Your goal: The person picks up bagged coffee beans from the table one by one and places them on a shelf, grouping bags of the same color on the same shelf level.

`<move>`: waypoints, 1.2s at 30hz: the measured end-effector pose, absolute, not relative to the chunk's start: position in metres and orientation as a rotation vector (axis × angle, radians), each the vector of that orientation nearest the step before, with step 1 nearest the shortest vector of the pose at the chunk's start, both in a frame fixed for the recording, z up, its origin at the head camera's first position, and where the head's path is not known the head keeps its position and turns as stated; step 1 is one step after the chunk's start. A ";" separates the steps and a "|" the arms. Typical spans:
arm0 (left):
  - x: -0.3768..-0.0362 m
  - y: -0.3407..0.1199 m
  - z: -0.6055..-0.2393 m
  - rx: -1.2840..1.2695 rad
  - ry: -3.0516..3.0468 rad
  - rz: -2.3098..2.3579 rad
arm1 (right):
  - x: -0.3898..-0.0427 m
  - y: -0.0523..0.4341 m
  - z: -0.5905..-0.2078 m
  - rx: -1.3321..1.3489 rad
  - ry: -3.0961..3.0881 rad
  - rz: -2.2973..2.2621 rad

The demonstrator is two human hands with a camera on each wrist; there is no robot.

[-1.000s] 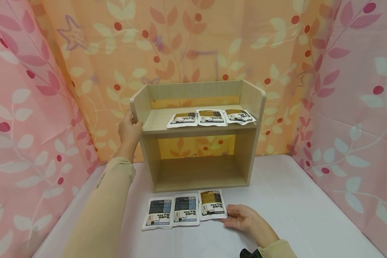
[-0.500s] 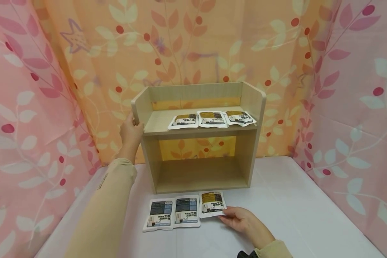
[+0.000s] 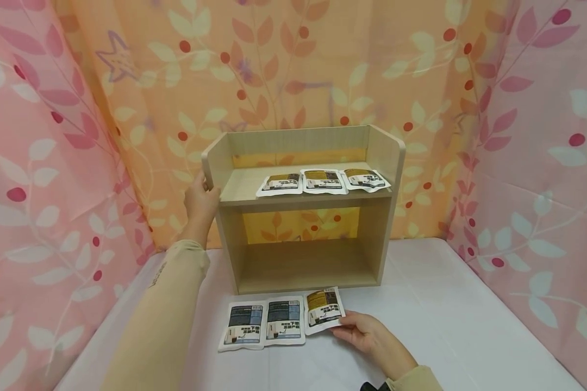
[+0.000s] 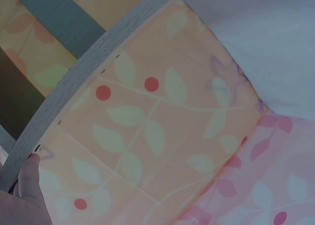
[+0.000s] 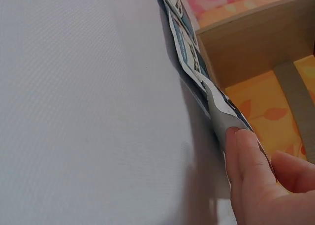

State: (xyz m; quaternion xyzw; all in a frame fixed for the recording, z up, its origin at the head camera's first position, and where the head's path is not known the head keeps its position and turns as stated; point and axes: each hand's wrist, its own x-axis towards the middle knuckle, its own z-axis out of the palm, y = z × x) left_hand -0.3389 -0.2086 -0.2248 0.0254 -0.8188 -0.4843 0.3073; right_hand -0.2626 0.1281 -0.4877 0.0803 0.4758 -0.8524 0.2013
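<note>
The left hand gripped the left side panel of the wooden shelf unit, its fingers curled round the panel's front edge, at about 10 o'clock from the person. The right hand pinched the right edge of the brown-labelled pouch, which lay on the white counter just in front of the unit at 12 o'clock. The right wrist view showed that edge lifted and bent upward, with a fingertip under it and the rest of the pouch flat on the counter.

Two blue-labelled pouches lay touching it to its left. Three more brown-labelled pouches sat in a row on the upper shelf.

Assessed risks: the grip was at one thin edge only, so the limp pouch could slip or fold as it rose. Its left edge appeared to touch or overlap the nearest blue-labelled pouch; a sideways drag would likely disturb that row. The row on the upper shelf reached close to its front edge, so a careless placement there could push one off.
</note>
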 end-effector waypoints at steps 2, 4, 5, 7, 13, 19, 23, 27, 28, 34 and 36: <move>-0.340 -0.208 -0.225 0.060 -2.165 -1.278 | -0.263 0.130 -0.488 0.219 1.329 -2.396; -0.340 -0.208 -0.225 0.064 -2.161 -1.269 | -0.261 0.130 -0.484 0.228 1.331 -2.404; -0.340 -0.208 -0.225 0.067 -2.159 -1.266 | -0.259 0.131 -0.480 0.224 1.332 -2.404; -0.339 -0.208 -0.225 0.071 -2.158 -1.261 | -0.254 0.129 -0.471 0.247 1.369 -2.406; -0.338 -0.207 -0.225 0.076 -2.170 -1.266 | -0.247 0.135 -0.457 0.160 1.329 -2.412; -0.338 -0.208 -0.225 0.087 -2.178 -1.261 | -0.242 0.140 -0.449 0.089 1.269 -2.428; -0.337 -0.208 -0.225 0.084 -2.181 -1.258 | -0.240 0.141 -0.442 0.063 1.267 -2.425; -0.338 -0.208 -0.225 0.093 -2.184 -1.267 | -0.239 0.141 -0.433 -0.001 1.266 -2.417; -0.338 -0.208 -0.225 0.094 -2.182 -1.269 | -0.239 0.141 -0.431 -0.023 1.264 -2.417; -0.339 -0.208 -0.225 0.090 -2.169 -1.267 | -0.238 0.142 -0.423 -0.107 1.263 -2.428; -0.339 -0.207 -0.225 0.090 -2.169 -1.266 | -0.238 0.142 -0.421 -0.104 1.260 -2.437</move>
